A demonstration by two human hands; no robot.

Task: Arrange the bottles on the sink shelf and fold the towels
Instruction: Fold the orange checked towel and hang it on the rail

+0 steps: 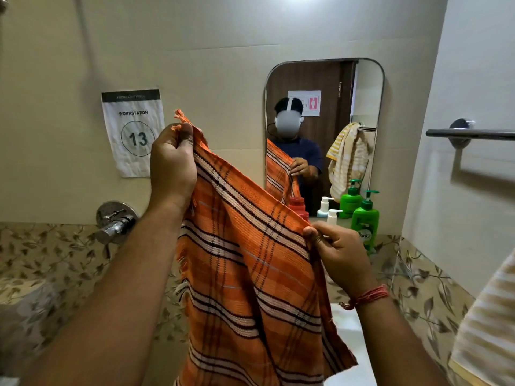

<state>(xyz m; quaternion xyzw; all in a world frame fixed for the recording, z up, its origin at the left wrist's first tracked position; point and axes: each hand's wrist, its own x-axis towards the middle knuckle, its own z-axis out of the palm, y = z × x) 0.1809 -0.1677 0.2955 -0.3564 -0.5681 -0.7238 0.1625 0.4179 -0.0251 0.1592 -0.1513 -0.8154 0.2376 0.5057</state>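
Note:
An orange checked towel (245, 274) with white and dark stripes hangs in front of me, held up by its top edge. My left hand (172, 162) pinches the upper left corner, raised high. Lower down, my right hand (338, 254) pinches the top edge at the right. Behind the towel, on the shelf under the mirror, stand a green pump bottle (365, 221), a small white pump bottle (333, 215) and a red container (302, 215), partly hidden. A yellow-striped towel (485, 330) hangs at the right edge.
A mirror (367, 87) on the wall reflects me, the bottles and a hanging striped towel. A chrome towel bar (471, 133) sticks out at the right. A chrome tap (115, 222) is on the left wall. The white sink (351, 344) lies below.

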